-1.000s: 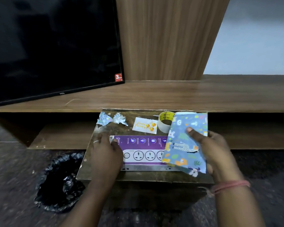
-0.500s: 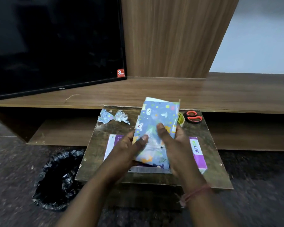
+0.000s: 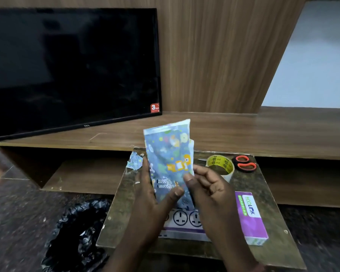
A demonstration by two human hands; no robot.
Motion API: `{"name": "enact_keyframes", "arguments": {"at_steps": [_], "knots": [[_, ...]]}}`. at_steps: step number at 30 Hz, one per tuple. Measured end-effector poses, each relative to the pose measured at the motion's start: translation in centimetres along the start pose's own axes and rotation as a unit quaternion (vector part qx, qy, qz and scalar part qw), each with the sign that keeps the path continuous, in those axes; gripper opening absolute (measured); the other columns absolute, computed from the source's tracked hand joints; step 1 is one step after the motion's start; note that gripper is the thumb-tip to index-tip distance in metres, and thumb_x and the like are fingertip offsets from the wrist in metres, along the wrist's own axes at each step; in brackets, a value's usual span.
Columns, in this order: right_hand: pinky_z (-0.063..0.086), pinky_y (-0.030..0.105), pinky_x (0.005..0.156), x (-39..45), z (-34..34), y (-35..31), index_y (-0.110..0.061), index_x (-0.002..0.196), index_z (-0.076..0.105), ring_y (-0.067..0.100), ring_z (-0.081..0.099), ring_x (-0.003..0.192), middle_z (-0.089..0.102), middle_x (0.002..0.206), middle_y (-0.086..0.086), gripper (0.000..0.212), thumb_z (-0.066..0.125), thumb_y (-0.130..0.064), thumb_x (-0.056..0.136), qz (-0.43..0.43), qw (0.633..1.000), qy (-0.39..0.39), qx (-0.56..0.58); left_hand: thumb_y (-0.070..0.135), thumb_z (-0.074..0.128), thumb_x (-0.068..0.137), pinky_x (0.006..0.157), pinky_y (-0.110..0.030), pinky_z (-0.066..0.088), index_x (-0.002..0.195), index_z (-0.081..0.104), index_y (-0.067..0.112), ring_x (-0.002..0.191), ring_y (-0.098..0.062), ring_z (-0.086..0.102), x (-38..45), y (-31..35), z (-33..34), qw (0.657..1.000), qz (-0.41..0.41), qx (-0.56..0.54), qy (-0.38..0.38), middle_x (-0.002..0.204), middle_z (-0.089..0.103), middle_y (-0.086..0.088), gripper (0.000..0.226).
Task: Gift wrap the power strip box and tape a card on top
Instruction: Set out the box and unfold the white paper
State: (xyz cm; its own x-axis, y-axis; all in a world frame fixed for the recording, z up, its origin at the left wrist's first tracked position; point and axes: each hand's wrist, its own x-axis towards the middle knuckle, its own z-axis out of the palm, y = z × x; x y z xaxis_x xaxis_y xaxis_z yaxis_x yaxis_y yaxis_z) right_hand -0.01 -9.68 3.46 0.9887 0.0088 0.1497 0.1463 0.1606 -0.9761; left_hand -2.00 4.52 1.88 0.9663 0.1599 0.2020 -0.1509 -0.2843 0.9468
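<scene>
Tape roll [image 3: 220, 165] beside scissors [image 3: 245, 163] | hands hide box [image 3: 251, 216] middle

Both forearms reach forward from the bottom edge, hands raised side by side. The left hand [image 3: 147, 191] (a ring on one finger) has its thumb pressed across the front of folded paper it holds. The right hand [image 3: 206, 187] pinches it, remaining fingers loosely curled.

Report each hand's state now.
Left hand: holds the folded wrapping paper.
Right hand: pinches the same paper.
</scene>
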Motion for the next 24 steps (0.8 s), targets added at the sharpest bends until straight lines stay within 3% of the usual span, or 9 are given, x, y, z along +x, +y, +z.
{"name": "enact_keyframes", "arguments": {"at_steps": [2, 4, 6, 8, 11, 15, 17, 20, 24], "knots": [[0.058, 0.028, 0.08, -0.3, 0.3, 0.1, -0.016, 0.105, 0.071, 0.015, 0.075, 0.091, 0.078, 0.096, -0.003, 0.017, 0.073, -0.011, 0.088, -0.019, 0.999, -0.026, -0.031, 0.073, 0.069, 0.073, 0.095, -0.044, 0.055, 0.151, 0.038, 0.039, 0.118, -0.015, 0.066, 0.3, -0.3, 0.4, 0.997, -0.01, -0.07, 0.004, 0.135, 0.064, 0.009, 0.09], [0.058, 0.029, 0.082, -0.7, 0.7, 0.3, -0.019, 0.102, 0.073, 0.016, 0.074, 0.092, 0.078, 0.096, -0.003, 0.016, 0.074, -0.012, 0.087, -0.023, 0.997, -0.057, -0.054, 0.067, 0.069, 0.071, 0.086, -0.039, 0.056, 0.125, 0.064, 0.035, 0.103, -0.013, 0.072, 0.2, -0.2, 0.8, 0.991, -0.036, -0.129, 0.011, 0.112, 0.075, 0.008, 0.063], [0.057, 0.025, 0.076, -0.6, 0.8, 0.5, -0.022, 0.09, 0.075, 0.015, 0.075, 0.086, 0.079, 0.09, 0.0, 0.016, 0.072, -0.007, 0.088, -0.009, 0.998, -0.043, -0.035, 0.069, 0.073, 0.07, 0.069, -0.036, 0.056, 0.104, 0.075, 0.033, 0.077, -0.018, 0.073, -0.1, 0.7, 0.8, 0.985, -0.062, -0.163, 0.01, 0.088, 0.078, -0.001, 0.05], [0.057, 0.026, 0.073, -0.1, 0.3, 0.3, -0.014, 0.089, 0.075, 0.018, 0.075, 0.082, 0.079, 0.088, 0.005, 0.013, 0.072, -0.002, 0.086, 0.011, 1.0, -0.01, 0.007, 0.057, 0.071, 0.083, 0.066, -0.032, 0.058, 0.108, 0.076, 0.024, 0.077, -0.019, 0.075, 0.1, 1.4, 0.4, 0.957, -0.125, -0.263, 0.007, 0.096, 0.079, -0.005, 0.041], [0.055, 0.037, 0.077, 0.9, -2.0, -0.5, -0.008, 0.097, 0.072, 0.021, 0.072, 0.083, 0.078, 0.092, 0.009, 0.011, 0.073, -0.01, 0.086, 0.032, 0.997, 0.055, 0.037, 0.046, 0.049, 0.096, 0.091, -0.049, 0.06, 0.126, 0.073, 0.014, 0.112, -0.031, 0.071, 0.6, 1.5, -1.3, 0.88, -0.216, -0.421, -0.027, 0.123, 0.073, -0.013, 0.049], [0.055, 0.044, 0.085, 1.9, -6.0, -0.7, -0.009, 0.102, 0.071, 0.028, 0.073, 0.09, 0.077, 0.097, 0.012, 0.015, 0.074, -0.012, 0.087, 0.109, 0.993, 0.043, -0.006, 0.037, 0.051, 0.096, 0.089, -0.053, 0.06, 0.123, 0.074, 0.009, 0.114, -0.039, 0.068, 1.2, 0.2, -3.9, 0.829, -0.285, -0.479, -0.052, 0.129, 0.068, -0.02, 0.044], [0.055, 0.045, 0.088, 2.2, -7.1, -0.3, -0.01, 0.108, 0.069, 0.029, 0.074, 0.092, 0.077, 0.097, 0.013, 0.028, 0.079, -0.015, 0.082, 0.128, 0.991, 0.024, -0.033, 0.027, 0.052, 0.096, 0.084, -0.055, 0.061, 0.127, 0.071, 0.006, 0.111, -0.042, 0.069, 1.3, 0.0, -4.3, 0.821, -0.304, -0.477, -0.072, 0.128, 0.068, -0.022, 0.042], [0.056, 0.044, 0.086, 2.3, -7.2, -0.1, -0.015, 0.115, 0.066, 0.03, 0.075, 0.091, 0.077, 0.094, 0.012, 0.053, 0.087, -0.025, 0.067, 0.14, 0.989, 0.002, -0.045, 0.012, 0.056, 0.091, 0.072, -0.052, 0.063, 0.127, 0.069, 0.007, 0.099, -0.04, 0.074, 1.4, -0.1, -3.9, 0.849, -0.285, -0.442, -0.042, 0.121, 0.072, -0.02, 0.039], [0.056, 0.052, 0.085, 2.5, -6.9, 0.4, -0.013, 0.102, 0.069, 0.032, 0.074, 0.083, 0.077, 0.083, 0.01, 0.028, 0.083, -0.011, 0.078, 0.111, 0.99, 0.029, -0.082, 0.049, 0.052, 0.092, 0.08, -0.055, 0.062, 0.13, 0.069, 0.024, 0.107, -0.033, 0.073, 1.6, 0.1, -3.8, 0.861, -0.263, -0.432, -0.052, 0.125, 0.072, -0.012, 0.049]]}}
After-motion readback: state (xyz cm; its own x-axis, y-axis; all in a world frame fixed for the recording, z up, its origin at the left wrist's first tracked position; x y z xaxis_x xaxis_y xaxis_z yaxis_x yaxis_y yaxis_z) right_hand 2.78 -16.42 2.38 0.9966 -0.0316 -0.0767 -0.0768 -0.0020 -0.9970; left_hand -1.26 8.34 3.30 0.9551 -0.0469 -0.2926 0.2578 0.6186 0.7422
